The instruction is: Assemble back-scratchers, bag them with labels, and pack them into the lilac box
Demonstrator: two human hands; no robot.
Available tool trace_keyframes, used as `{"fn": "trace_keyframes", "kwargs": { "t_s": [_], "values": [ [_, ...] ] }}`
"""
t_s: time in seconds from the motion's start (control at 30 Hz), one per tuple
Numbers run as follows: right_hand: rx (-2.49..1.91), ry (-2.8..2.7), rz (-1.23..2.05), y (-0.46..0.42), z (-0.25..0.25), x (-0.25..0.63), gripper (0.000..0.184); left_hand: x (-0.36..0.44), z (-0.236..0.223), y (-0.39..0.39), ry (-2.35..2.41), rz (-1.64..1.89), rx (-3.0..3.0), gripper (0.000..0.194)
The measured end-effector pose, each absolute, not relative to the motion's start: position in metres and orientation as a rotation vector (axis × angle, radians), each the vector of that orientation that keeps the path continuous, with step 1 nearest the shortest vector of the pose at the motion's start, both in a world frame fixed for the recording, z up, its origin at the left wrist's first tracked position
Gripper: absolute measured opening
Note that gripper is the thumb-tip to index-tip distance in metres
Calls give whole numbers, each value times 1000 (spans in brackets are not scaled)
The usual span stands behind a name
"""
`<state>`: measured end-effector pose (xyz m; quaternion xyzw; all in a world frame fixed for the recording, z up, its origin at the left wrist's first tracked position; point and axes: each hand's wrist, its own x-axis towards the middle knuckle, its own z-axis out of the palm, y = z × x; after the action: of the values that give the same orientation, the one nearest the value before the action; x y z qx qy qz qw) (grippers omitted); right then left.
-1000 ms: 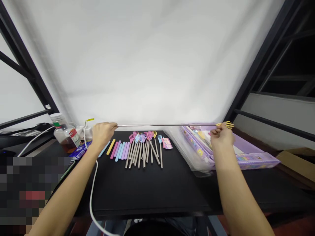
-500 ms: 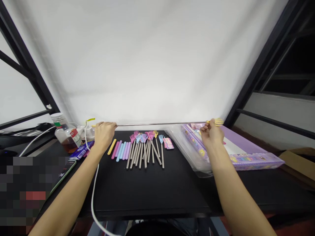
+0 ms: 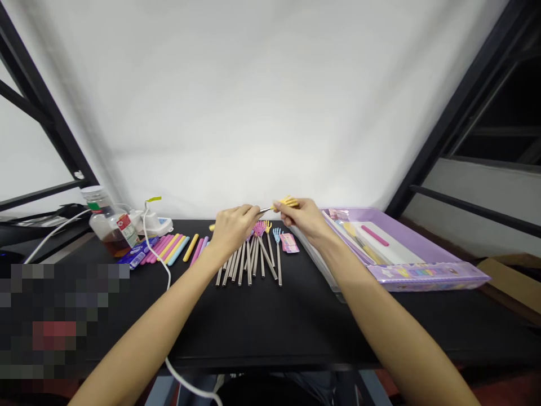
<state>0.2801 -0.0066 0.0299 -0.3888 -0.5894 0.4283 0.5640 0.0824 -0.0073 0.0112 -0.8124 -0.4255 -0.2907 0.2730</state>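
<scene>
On the tabletop (image 3: 270,332), a row of back scratchers (image 3: 249,265) lay fanned out near the middle; one back scratcher (image 3: 288,202) was held above that row, between the left hand (image 3: 232,231) and the right hand (image 3: 301,220); a small packet (image 3: 288,243) lay just right of the row; a plastic tray (image 3: 426,277) sat further right, close beside the packet; left of the row lay loose handles (image 3: 167,251), with a wrapped packet (image 3: 136,258) just beside them; behind these stood a jar (image 3: 110,225) and a power strip (image 3: 152,224), and a cable (image 3: 166,270) ran forward from the power strip across the tabletop.
</scene>
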Motion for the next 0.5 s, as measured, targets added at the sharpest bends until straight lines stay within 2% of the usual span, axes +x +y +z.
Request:
{"fn": "trace_keyframes", "kwargs": {
  "t_s": [0.13, 0.27, 0.4, 0.5],
  "values": [
    [-795, -1233, 1100, -5, 26, 293, 40, 83, -9, -11, -1267, -760, -2277, 34],
    [-930, -1193, 1098, -11, 9, 304, 45, 87, -24, -17, -1272, -730, -2358, 37],
    [-980, -1282, 919, -11, 11, 320, 44, 86, -25, -18, -1309, -740, -2379, 37],
    [-1240, -1366, 549, -6, 10, 337, 32, 83, -26, -14, -1321, -686, -2386, 36]
  ]
}}
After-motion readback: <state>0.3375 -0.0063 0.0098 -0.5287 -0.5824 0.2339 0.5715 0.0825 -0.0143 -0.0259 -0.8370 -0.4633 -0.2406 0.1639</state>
